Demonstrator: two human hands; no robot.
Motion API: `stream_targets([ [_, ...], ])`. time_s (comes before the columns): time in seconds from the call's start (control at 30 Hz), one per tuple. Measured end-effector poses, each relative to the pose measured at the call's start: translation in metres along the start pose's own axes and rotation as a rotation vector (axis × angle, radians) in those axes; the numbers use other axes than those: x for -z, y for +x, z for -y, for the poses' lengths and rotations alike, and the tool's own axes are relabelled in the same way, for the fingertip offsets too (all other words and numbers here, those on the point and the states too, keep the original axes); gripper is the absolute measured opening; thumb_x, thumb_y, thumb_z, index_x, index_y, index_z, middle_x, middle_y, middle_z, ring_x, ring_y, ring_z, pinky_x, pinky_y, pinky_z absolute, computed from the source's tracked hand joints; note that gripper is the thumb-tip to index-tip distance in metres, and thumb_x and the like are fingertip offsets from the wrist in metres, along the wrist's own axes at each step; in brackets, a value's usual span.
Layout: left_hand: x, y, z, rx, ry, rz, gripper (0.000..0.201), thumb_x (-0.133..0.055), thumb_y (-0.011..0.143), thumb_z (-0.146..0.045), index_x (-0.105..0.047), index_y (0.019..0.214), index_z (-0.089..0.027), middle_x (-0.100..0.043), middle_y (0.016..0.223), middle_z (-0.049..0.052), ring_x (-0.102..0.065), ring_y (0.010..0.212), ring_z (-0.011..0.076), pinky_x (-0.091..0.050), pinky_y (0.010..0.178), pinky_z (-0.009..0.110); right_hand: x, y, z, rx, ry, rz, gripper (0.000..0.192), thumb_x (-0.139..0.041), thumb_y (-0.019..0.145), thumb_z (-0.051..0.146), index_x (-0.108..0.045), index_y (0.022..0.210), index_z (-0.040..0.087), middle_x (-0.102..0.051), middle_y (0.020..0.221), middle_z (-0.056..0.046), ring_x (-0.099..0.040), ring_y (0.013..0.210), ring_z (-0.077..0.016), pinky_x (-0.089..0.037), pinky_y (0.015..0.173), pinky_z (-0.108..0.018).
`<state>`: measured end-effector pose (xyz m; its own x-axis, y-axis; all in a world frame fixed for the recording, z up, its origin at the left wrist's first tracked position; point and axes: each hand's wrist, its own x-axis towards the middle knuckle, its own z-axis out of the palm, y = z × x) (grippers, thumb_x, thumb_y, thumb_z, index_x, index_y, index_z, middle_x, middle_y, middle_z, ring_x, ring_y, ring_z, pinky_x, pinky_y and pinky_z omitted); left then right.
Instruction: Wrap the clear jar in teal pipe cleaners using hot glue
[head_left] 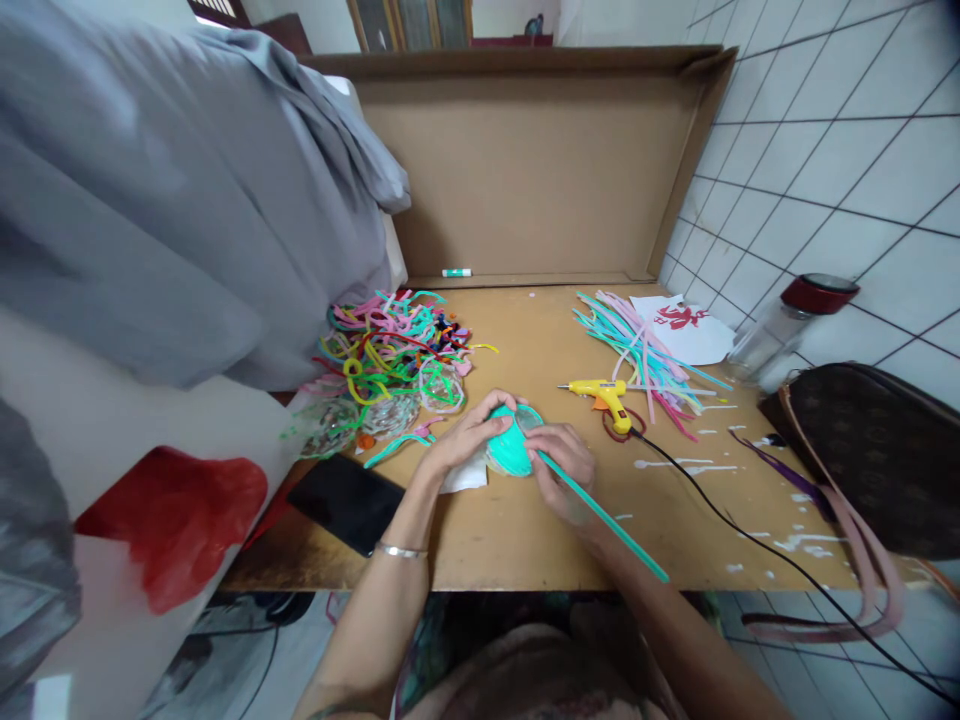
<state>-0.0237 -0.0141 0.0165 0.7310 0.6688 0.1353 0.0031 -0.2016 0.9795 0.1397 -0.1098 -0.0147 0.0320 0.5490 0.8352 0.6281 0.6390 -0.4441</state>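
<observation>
Just in front of the yellow glue gun (pixel 606 396) on the tabletop (pixel 525 530), the left hand (pixel 469 435) and right hand (pixel 561 458) curl their fingers around a round teal coil (pixel 508 452), its long teal strip (pixel 607 512) trailing toward the near edge.

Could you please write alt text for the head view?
Both hands, left hand and right hand, hold a teal coil on a wooden table. A yellow glue gun lies just beyond, with colourful strips heaped left.
</observation>
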Motion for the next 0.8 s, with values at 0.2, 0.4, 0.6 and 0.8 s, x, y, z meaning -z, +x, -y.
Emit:
stream_targets([
  [0.2,0.0011,0.0008,0.0019,-0.016,0.000,0.000,0.025,-0.056,0.087,-0.042,-0.050,0.100,-0.021,-0.058,0.131,0.008,-0.051,0.122,0.0249,-0.038,0.104,0.039,-0.0009,-0.0011,-0.0011,-0.009,0.018,-0.006,0.016,-0.055,0.085,0.010,-0.065,0.092,0.021,-0.070,0.091,-0.007,-0.065,0.086,-0.0186,-0.054,0.077,-0.037],
  [0.4,0.0021,0.0008,0.0032,-0.019,0.007,0.013,0.024,-0.056,0.088,-0.041,-0.049,0.099,-0.021,-0.057,0.133,0.008,-0.051,0.123,0.0238,-0.038,0.104,0.037,-0.0018,-0.0010,-0.0012,-0.023,0.023,-0.010,0.016,-0.055,0.085,0.011,-0.066,0.090,0.021,-0.070,0.091,-0.007,-0.065,0.087,-0.0188,-0.054,0.077,-0.037],
  [0.6,0.0013,0.0001,0.0027,-0.013,-0.010,0.003,0.024,-0.057,0.088,-0.041,-0.048,0.100,-0.022,-0.056,0.133,0.008,-0.051,0.124,0.0239,-0.038,0.105,0.039,0.0005,0.0000,0.0007,-0.022,0.018,0.006,0.016,-0.055,0.085,0.011,-0.066,0.091,0.021,-0.070,0.092,-0.007,-0.066,0.086,-0.0191,-0.055,0.077,-0.037],
  [0.8,0.0010,0.0001,0.0014,0.008,0.011,-0.008,0.028,-0.058,0.086,-0.045,-0.048,0.098,-0.022,-0.056,0.134,0.008,-0.050,0.124,0.0243,-0.038,0.104,0.037,0.0003,-0.0012,-0.0005,-0.037,0.007,0.005,0.015,-0.054,0.086,0.014,-0.066,0.089,0.022,-0.071,0.091,-0.007,-0.067,0.086,-0.0197,-0.055,0.077,-0.038],
])
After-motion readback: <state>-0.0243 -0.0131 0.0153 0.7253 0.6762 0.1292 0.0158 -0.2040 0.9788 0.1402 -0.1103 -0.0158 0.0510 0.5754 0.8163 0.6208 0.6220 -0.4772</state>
